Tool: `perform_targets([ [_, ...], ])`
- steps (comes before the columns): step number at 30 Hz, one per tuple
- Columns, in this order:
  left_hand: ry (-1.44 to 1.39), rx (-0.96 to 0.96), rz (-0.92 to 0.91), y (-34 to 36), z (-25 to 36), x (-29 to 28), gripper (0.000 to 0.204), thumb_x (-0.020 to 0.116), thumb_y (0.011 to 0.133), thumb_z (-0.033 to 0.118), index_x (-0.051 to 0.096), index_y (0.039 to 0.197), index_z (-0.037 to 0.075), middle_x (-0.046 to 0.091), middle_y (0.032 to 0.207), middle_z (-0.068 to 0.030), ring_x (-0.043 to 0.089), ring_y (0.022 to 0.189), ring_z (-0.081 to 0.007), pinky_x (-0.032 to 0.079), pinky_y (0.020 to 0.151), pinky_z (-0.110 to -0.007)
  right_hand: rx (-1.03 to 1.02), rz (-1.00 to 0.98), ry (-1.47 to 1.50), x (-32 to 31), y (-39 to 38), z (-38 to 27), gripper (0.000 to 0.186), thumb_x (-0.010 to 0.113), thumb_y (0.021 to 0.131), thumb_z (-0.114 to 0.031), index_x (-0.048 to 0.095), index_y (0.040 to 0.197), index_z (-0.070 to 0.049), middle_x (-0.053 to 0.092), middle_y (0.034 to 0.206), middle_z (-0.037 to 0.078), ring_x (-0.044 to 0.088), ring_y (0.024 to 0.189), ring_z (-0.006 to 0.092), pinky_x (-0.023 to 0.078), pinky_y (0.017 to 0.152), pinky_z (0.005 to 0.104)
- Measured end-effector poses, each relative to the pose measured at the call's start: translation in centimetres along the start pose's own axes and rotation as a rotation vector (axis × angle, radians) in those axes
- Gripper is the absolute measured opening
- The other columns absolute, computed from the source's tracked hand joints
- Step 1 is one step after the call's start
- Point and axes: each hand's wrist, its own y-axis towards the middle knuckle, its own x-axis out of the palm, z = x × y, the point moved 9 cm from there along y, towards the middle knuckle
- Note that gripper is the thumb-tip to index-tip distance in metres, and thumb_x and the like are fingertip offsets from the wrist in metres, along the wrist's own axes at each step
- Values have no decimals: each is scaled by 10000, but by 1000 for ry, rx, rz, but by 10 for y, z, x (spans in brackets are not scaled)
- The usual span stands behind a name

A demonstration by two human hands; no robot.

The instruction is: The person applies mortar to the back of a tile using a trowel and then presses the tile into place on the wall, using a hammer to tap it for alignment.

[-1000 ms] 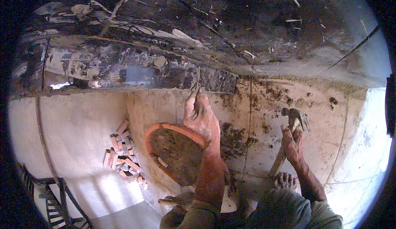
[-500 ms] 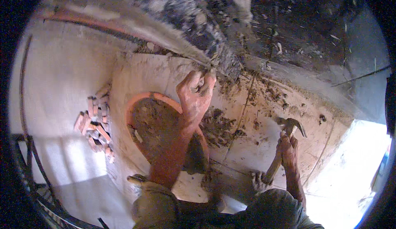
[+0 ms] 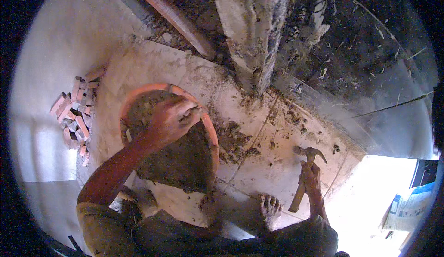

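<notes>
My left hand (image 3: pixel 178 117) is over a round orange basin (image 3: pixel 212 139) that holds grey-brown wet mortar (image 3: pixel 178 160). Its fingers are curled together near the basin's far right rim; whatever they pinch, if anything, is too small to make out. On the right, my right hand (image 3: pixel 313 183) grips a claw hammer (image 3: pixel 311 154) by its wooden handle just below the head. The hammer's head points away from me, above the soiled tile floor (image 3: pixel 286 183).
Broken red bricks (image 3: pixel 74 113) lie piled on the left. A pale mortar-smeared post (image 3: pixel 245 25) rises ahead, beside a reddish pipe-like bar (image 3: pixel 175 21). Dark littered ground (image 3: pixel 351 49) spreads at far right. My bare foot (image 3: pixel 269 208) is near the basin. Mortar crumbs dot the tiles.
My left hand has come away from the lower end of the post and moved left and down over the basin. The view has shifted; my right hand still holds the hammer.
</notes>
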Motion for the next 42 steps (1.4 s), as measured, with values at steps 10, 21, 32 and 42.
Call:
perform_targets([
  [10, -58, -341, 38, -45, -21, -8, 200, 655, 822, 134, 614, 982, 21, 625, 910, -146, 612, 822, -306, 493, 734, -392, -15, -48, -28, -10, 1, 7, 256, 610, 868, -281, 492, 811, -62, 474, 561, 4, 494, 433, 127, 430, 383, 294],
  [21, 571, 606, -111, 54, 124, 52, 249, 677, 804, 137, 607, 994, -9, 576, 1178, -199, 572, 1056, -346, 473, 885, -395, -522, 267, -822, -13, -23, -34, 247, 591, 815, -128, 493, 1025, -44, 574, 805, 215, 588, 727, 398, 457, 597, 496],
  [32, -607, -538, 109, 62, 11, 103, 293, 611, 872, 75, 558, 1134, -46, 612, 897, -52, 540, 732, -87, 462, 628, -213, -899, 65, -676, 64, -8, -148, 269, 600, 825, -104, 589, 1084, -34, 575, 894, 186, 581, 795, 370, 494, 685, 453],
  [42, -605, -594, 437, 75, 19, 116, 279, 625, 810, 57, 582, 1072, -30, 568, 722, -27, 523, 599, -102, 436, 521, -226, -921, -41, 80, 154, 81, -251, 406, 577, 885, -177, 515, 1276, -88, 599, 1146, 219, 600, 995, 393, 492, 854, 433],
])
